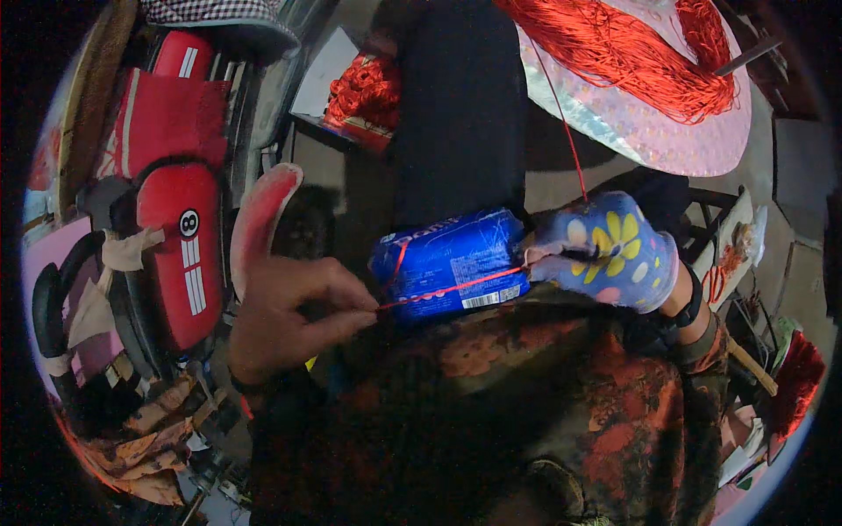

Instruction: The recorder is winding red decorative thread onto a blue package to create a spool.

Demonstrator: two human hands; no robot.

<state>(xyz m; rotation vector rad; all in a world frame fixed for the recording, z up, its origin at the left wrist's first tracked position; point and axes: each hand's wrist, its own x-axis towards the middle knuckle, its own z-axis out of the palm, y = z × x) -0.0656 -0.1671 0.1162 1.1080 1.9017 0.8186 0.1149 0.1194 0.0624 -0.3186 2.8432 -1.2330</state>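
A blue printed package point(443, 250) lies on its side across my lap, with a red cord point(460, 287) running along its near side. My left hand point(294, 307), mostly bare, pinches one end of this cord between thumb and forefinger, just left of the package. One of its other fingers, covered in red and white, sticks up. My right hand point(605, 254) wears a blue-violet glove with yellow flowers and closes on the cord at the package's right end. A thin red strand runs from there up to a skein of red cord point(623, 53); the fingertips are partly hidden.
The skein rests on a round, shiny pink pad point(693, 149) at the upper right, beside a metal rod point(748, 55). A box of red cord point(361, 96) stands beyond my lap. A red child's ride-on seat point(175, 263) with a black handle is at the left.
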